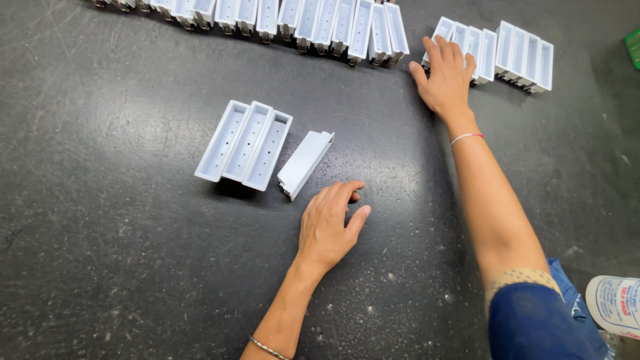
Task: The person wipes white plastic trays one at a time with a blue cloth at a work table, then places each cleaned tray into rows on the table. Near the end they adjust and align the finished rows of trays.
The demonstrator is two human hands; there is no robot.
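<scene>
Work surface: a dark, speckled table (pixel 120 253), seen from above.

Left hand (pixel 328 227): resting palm down on the table, fingers loosely curled and parted, holding nothing. It lies near the lower end of a single white plastic tray (pixel 305 163), which lies tipped on its side, apart from the fingertips.

Just beside that single tray, to its left, three white trays (pixel 245 145) lie packed side by side, open faces up, small holes visible in their floors.

Right hand (pixel 448 77): stretched far forward, fingers spread flat over the near end of a group of white trays (pixel 497 53) at the far right of the table. The hand presses on top of them; I cannot tell whether any finger is hooked round an edge.

A long row of white trays (pixel 300 20) runs along the far edge, standing close together.

At the lower right corner lies a white package (pixel 617 303) with red and blue print. A green object (pixel 633 47) shows at the right edge, mostly cut off.
</scene>
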